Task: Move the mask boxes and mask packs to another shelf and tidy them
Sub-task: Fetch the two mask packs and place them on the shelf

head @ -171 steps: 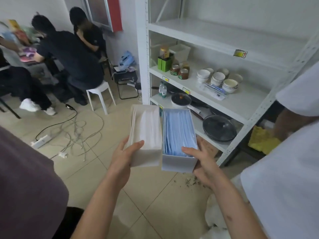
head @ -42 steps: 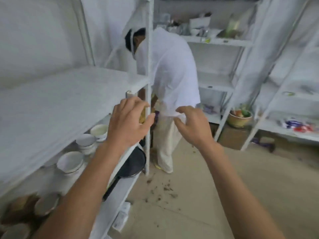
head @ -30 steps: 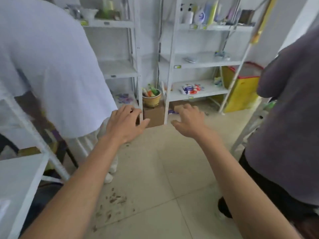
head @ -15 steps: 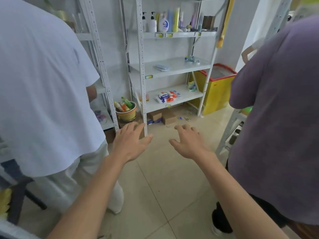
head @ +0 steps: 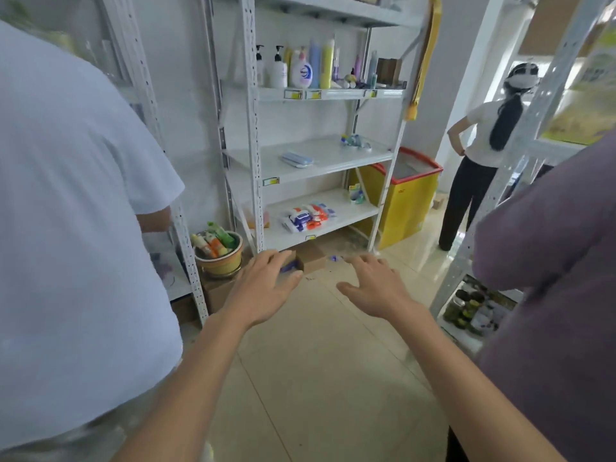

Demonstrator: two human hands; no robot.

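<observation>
My left hand (head: 265,286) and my right hand (head: 375,285) are stretched out in front of me over the floor, fingers spread, holding nothing. Ahead stands a white metal shelf rack (head: 255,155). On its middle shelf lies a flat bluish mask pack (head: 297,159), with a small bluish bundle (head: 355,141) further right. The lower shelf carries several red, white and blue packs (head: 308,216) and a small green item (head: 355,194). No mask box is in view.
A person in a white shirt (head: 66,201) stands close on my left, a person in purple (head: 553,295) close on my right. Bottles (head: 301,70) fill the upper shelf. A yellow chest (head: 408,198), a pot of tubes (head: 218,255), cardboard boxes (head: 311,258) and another person (head: 480,155) lie beyond.
The two mask boxes I held 5.7 s ago are gone from my hands. My view has turned from the bowl shelf to this rack, which has come closer; both hands stay open.
</observation>
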